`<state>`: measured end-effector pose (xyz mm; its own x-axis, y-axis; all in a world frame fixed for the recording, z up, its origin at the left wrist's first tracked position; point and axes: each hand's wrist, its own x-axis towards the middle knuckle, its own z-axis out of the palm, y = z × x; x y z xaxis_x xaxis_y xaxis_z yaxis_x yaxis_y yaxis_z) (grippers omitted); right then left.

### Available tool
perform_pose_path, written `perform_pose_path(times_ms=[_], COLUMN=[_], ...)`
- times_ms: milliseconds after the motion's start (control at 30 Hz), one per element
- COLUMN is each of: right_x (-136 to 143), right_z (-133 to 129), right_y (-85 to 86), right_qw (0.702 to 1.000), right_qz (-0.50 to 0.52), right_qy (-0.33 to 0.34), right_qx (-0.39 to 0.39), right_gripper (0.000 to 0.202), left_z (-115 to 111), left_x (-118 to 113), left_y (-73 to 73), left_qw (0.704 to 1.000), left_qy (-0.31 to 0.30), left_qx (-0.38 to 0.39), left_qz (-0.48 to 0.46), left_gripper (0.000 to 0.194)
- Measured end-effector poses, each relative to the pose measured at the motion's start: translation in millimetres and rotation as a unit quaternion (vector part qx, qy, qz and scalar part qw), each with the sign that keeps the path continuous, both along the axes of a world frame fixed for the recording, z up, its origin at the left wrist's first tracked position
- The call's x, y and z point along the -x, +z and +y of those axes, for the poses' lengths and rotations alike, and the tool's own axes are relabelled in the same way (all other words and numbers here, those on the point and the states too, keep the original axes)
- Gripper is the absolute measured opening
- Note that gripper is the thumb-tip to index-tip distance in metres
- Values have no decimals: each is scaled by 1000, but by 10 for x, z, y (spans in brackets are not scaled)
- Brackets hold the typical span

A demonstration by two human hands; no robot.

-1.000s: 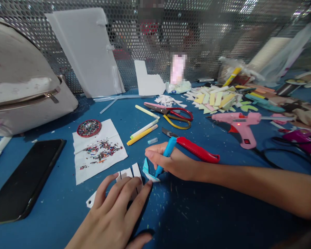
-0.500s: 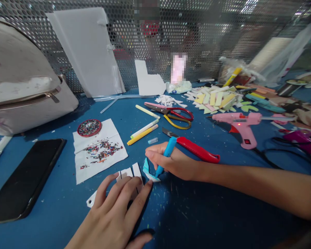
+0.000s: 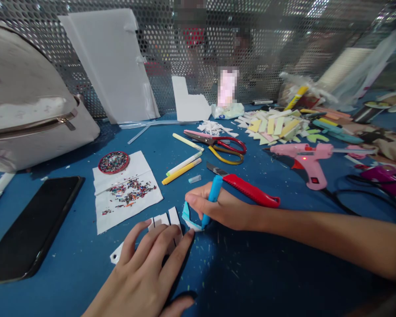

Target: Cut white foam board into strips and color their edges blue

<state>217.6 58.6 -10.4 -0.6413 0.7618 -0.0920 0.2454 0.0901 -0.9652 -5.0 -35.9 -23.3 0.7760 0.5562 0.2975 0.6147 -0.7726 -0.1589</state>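
Observation:
A blue marker [image 3: 214, 193] is gripped in my right hand [image 3: 229, 209], its tip down at the right end of a small bent white piece [image 3: 187, 216] that is partly coloured light blue. My left hand [image 3: 152, 255] lies with fingers spread on the table. Its index fingertip touches the lower edge of that piece. Several white strips [image 3: 174, 218] lie partly hidden under the left fingers, with a white tab with a hole [image 3: 116, 255] showing beside them. A clear light-blue cap [image 3: 194, 179] rests above the bent piece.
A red utility knife [image 3: 251, 190] with its blade out lies just beyond my right hand. Further off are scissors [image 3: 214, 143], yellow markers [image 3: 181, 171], a pink glue gun [image 3: 303, 154] and a pile of paper strips [image 3: 273, 125]. Leftward are beads on paper [image 3: 145, 167], a phone [image 3: 33, 224] and a bag [image 3: 36, 119].
The marker tip has shifted slightly right along the bent piece, and the marker stands a little more upright. My left hand stays in place.

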Motion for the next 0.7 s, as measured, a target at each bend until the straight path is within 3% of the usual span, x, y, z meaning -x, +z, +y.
perform_pose_path(times_ms=[700], right_x=[11], right_z=[21], right_y=[-32], right_qw=[1000], right_qz=[0], right_qy=[-9], right_qx=[16], right_gripper=[45], left_z=[13], left_x=[-8], left_y=[5], left_qw=[1000], left_qy=[2], left_qx=[2], left_qz=[-3], left_gripper=[62])
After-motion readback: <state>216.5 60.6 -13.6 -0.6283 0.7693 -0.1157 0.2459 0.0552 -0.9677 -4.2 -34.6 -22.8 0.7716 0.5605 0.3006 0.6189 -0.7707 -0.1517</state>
